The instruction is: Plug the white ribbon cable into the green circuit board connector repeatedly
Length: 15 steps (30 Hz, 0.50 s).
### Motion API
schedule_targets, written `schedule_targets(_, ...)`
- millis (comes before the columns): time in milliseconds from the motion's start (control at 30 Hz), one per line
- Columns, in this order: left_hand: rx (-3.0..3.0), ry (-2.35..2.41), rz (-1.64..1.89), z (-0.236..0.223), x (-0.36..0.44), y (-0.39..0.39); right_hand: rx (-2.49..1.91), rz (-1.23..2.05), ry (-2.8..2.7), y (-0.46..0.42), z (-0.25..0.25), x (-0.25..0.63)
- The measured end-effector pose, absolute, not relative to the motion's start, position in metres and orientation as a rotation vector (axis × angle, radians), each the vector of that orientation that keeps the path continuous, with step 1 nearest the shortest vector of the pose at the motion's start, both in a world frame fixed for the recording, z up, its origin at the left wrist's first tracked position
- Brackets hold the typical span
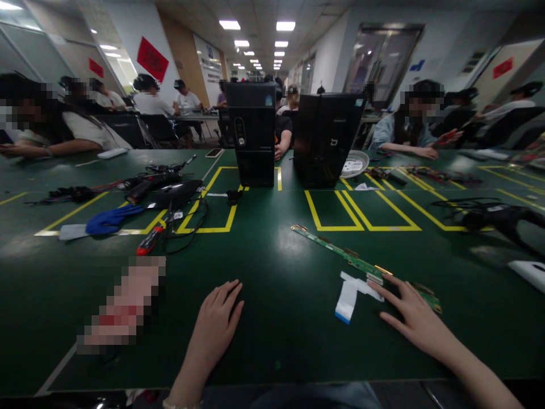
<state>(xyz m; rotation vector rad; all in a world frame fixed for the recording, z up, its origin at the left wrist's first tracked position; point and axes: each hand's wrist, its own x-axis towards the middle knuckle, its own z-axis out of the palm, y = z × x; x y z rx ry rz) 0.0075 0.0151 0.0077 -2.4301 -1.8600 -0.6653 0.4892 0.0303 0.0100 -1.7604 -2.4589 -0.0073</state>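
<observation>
A long, narrow green circuit board (336, 248) lies slantwise on the dark green table, right of the middle. From its connector a white flat ribbon cable (347, 301) with a blue end runs out and folds toward me. My right hand (406, 309) rests over the board's near part, fingers spread, the fingertips at the connector and cable; part of the board is hidden beneath it. To the left, my left hand (218, 318) lies on the bare tabletop with its fingers stretched out, holding nothing. A red and black screwdriver (150, 241) lies beyond it, to the left.
Two black computer towers (255, 136) (326, 139) stand at the far side. Black cables and devices (174, 196) and a blue glove-like item (113, 220) lie at left. A white basket (355, 163) and a black cabled device (502, 218) are at right. Yellow tape marks the table; people sit around.
</observation>
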Motion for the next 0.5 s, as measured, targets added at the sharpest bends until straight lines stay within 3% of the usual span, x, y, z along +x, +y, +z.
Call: schedule_targets(500, -2.429, -1.873, -0.659, 0.009, 0.008, 0.014, -2.357, -0.166, -1.966, 0.021, -0.005, 0.558)
